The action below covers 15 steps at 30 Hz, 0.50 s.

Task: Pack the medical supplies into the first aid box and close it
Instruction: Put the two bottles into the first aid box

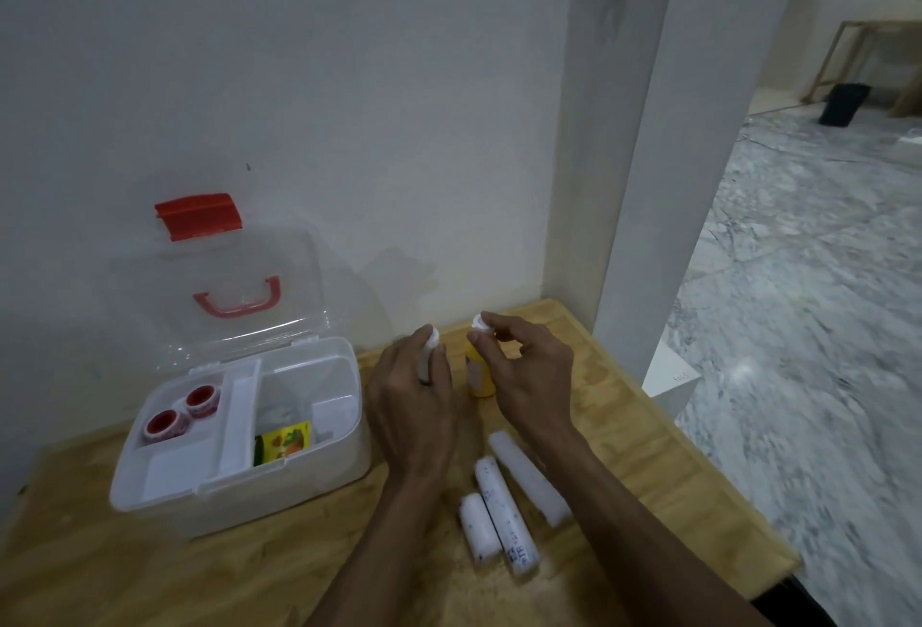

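The white first aid box (279, 479) stands open on the wooden table, its clear lid (214, 297) with red latch and handle leaning back against the wall. Two red tape rolls (182, 412) lie in its tray, and a yellow-green packet (284, 442) sits in the deeper compartment. My left hand (414, 402) wraps around a grey bottle with a white cap (431, 336). My right hand (524, 372) pinches the white cap (480, 322) of a yellow bottle (480, 379) standing on the table. Three white bandage rolls (504, 506) lie near the table's front.
The table (648, 486) ends on the right, close to a white pillar (623, 177). Beyond lies a marble floor with a black bin (843, 104) and a wooden frame far back. A white wall rises directly behind the box.
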Available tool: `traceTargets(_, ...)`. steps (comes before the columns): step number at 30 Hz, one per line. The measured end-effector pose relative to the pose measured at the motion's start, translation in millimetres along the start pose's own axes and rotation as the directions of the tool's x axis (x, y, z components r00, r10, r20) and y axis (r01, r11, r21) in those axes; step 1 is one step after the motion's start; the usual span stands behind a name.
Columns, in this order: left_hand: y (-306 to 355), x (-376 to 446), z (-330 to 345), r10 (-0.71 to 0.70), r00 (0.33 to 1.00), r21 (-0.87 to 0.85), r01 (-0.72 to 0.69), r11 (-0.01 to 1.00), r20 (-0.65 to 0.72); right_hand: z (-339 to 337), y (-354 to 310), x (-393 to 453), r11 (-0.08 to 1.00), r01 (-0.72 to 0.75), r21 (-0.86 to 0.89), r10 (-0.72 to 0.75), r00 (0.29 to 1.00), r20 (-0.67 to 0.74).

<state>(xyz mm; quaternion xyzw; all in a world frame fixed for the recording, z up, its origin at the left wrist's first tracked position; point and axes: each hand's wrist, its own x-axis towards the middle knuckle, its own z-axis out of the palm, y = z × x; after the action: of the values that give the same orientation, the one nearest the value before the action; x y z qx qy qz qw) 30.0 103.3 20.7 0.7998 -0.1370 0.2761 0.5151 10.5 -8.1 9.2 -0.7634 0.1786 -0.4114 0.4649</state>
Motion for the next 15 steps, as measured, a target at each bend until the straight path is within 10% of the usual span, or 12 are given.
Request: traceTargets(15,46,34,-84,0.030,0.998,-0.075,-0.034,0.997,-0.058,-21,-81,5,0.981,0.181,0.075,-0.184,0.982,0.037)
